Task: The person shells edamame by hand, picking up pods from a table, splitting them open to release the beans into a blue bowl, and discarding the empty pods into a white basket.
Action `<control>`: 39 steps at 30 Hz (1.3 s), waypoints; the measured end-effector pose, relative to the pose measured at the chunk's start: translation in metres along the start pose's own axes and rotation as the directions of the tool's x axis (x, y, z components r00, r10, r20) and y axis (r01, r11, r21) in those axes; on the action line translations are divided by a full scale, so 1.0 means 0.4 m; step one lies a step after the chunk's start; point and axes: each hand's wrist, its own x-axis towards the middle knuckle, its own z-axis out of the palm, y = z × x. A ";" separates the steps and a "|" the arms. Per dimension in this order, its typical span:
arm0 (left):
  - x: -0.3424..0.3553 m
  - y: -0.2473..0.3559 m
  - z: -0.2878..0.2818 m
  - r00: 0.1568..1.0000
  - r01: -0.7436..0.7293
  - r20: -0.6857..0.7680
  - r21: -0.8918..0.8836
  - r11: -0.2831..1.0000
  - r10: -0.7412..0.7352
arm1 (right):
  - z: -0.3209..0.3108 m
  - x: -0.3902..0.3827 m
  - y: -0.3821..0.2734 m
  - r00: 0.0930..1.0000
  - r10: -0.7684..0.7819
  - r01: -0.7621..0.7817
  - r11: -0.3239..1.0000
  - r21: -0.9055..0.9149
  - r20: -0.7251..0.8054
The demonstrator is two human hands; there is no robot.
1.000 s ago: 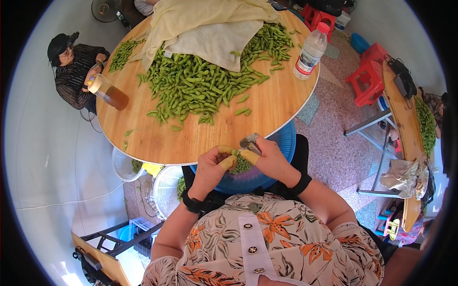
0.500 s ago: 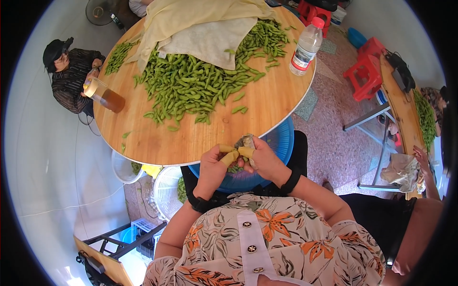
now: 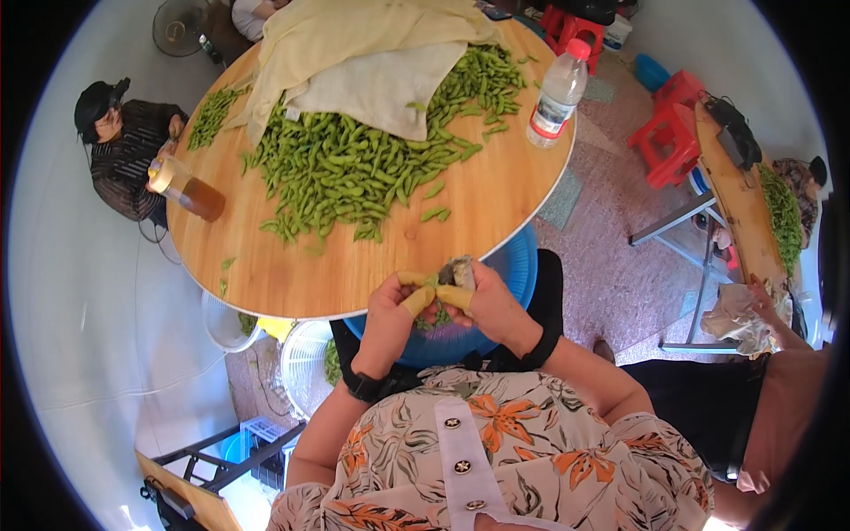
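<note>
Below the near edge of the round wooden table [image 3: 496, 199], both my hands meet over a blue basin [image 3: 518, 265] with shelled green beans [image 3: 429, 320] in it. My left hand [image 3: 397, 308], yellow covers on thumb and finger, is pinched on a green pod [image 3: 430, 281]. My right hand [image 3: 482, 305] is closed against the same pod, with a yellow thumb cover and greyish, worn coverings on its fingers. A big pile of pods [image 3: 354, 177] lies on the table, partly under pale cloths [image 3: 363, 84].
A clear bottle [image 3: 556, 97] and amber jug [image 3: 199, 195] stand on the table. White baskets [image 3: 301, 372] are left below. Co-workers sit left [image 3: 124, 150] and far right [image 3: 801, 199]; another [image 3: 788, 407] is beside me at right, near red stools [image 3: 664, 155] and a bench [image 3: 744, 248].
A co-worker has come in at my right and put a hand to the rumpled cloth on the bench. My hands have shifted slightly, still together over the basin.
</note>
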 end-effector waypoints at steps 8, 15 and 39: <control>-0.021 0.053 -0.016 0.905 -0.399 0.234 0.756 0.518 0.354 | 0.006 0.014 -0.047 0.923 -0.343 0.362 0.616 -0.699 0.176; -0.013 0.060 -0.012 0.920 -0.346 0.150 0.744 0.572 0.363 | 0.019 -0.003 -0.026 0.823 -0.538 0.488 0.501 -0.715 0.185; -0.026 0.062 0.034 0.905 -0.382 0.263 0.850 0.364 0.336 | -0.013 0.007 -0.061 0.995 0.092 -0.082 0.963 -0.258 0.028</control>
